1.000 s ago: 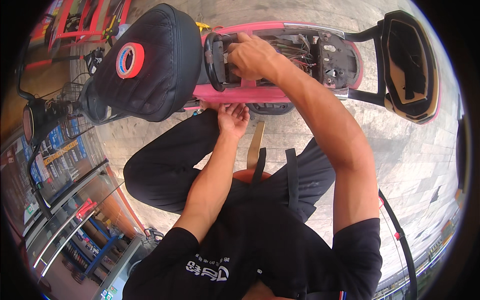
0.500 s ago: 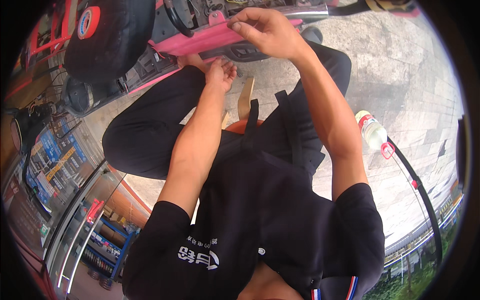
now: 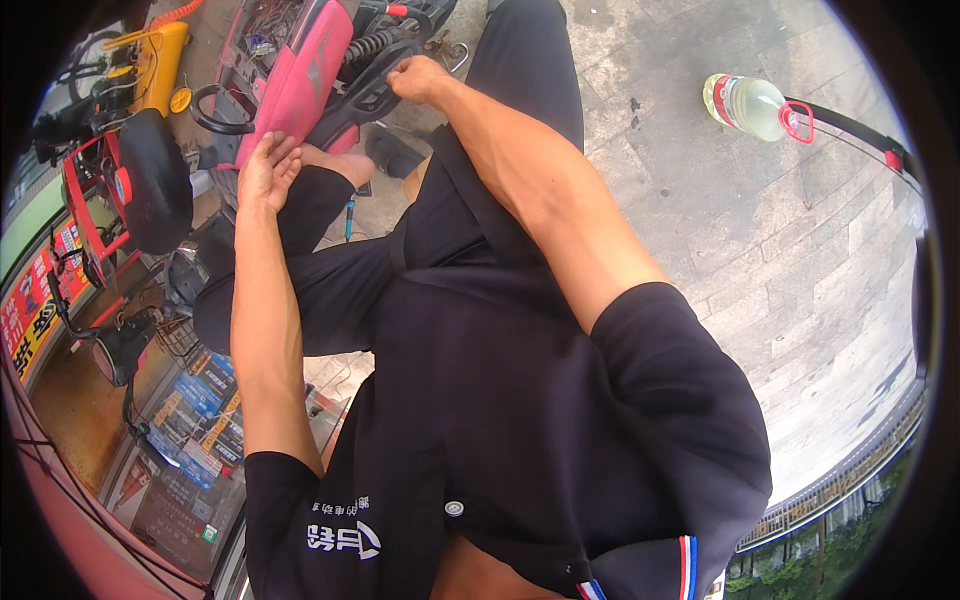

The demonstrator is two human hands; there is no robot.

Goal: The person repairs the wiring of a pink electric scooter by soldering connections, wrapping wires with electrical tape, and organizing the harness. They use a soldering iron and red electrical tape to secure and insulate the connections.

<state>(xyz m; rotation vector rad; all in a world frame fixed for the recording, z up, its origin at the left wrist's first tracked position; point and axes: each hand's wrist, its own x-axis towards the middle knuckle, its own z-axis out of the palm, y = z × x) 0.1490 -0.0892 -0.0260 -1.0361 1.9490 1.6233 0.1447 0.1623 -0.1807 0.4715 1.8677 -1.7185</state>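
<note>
My left hand (image 3: 268, 175) is open, fingers slightly curled, against the lower end of the pink body panel (image 3: 310, 60) of a scooter with exposed wiring. My right hand (image 3: 418, 80) has its fingers closed on the edge of a black plastic part (image 3: 372, 95) beside a coil-spring shock absorber (image 3: 365, 50). A black grab handle (image 3: 222, 122) sticks out to the left of the panel. A bare foot (image 3: 340, 165) shows below the scooter, near a blue-handled tool (image 3: 350, 215) on the pavement.
A black seat (image 3: 155, 190) and red metal frame (image 3: 95, 210) are at the left, by a yellow object (image 3: 160, 65). Boxes (image 3: 200, 410) stand behind glass at lower left. A plastic jug of pale liquid (image 3: 752, 105) lies at upper right.
The view has swung round, so the scooter now runs upward at upper left. My right hand has left the top by the handle and closed on the black part; my left hand has reached the panel.
</note>
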